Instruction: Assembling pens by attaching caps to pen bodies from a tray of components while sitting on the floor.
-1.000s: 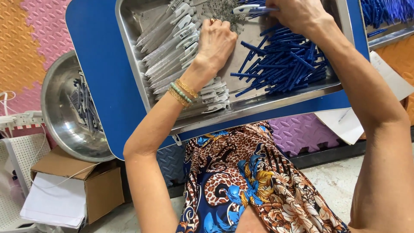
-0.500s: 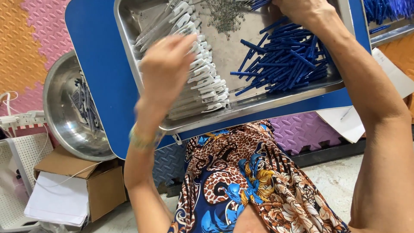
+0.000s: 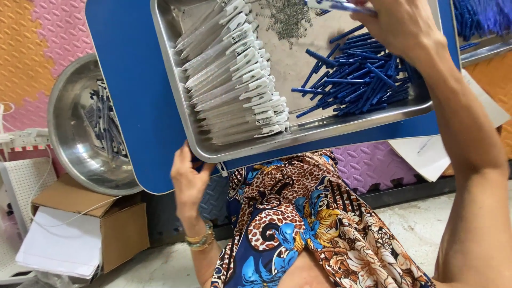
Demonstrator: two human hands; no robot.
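We see our left hand [image 3: 188, 178] at the near edge of the blue surface [image 3: 136, 101], fingers curled up against the rim just below the corner of the steel tray [image 3: 176, 69]. It grips the edge itself and holds nothing else; a beaded bracelet [image 3: 199, 240] sits on that wrist.

Our right hand [image 3: 397, 24] is up at the far right of the tray, fingers pinched together on a blue pen [image 3: 336, 5] that sticks out to the left at the top edge of the view. How much of the pen lies inside the fist we cannot tell.

Inside the tray, the white barrels [image 3: 237, 80] lie stacked in a slanting row along the left side, clips pointing right. A loose heap of blue parts [image 3: 360, 80] fills the right side, directly under our right wrist. Between the two, toward the far wall, lies a small scatter of springs [image 3: 288, 18].

To the left of the surface, a round steel bowl [image 3: 69, 133] leans partly beneath it, with a few dark pens [image 3: 106, 125] lying inside. Below the bowl stands a cardboard box [image 3: 114, 226] with white paper [image 3: 56, 248] showing under its flap. At the upper right, a second tray [image 3: 482, 48] holds more blue parts, and a white sheet [image 3: 426, 154] pokes out from beneath the surface. Our patterned dress [image 3: 298, 224] covers our lap just below the tray.
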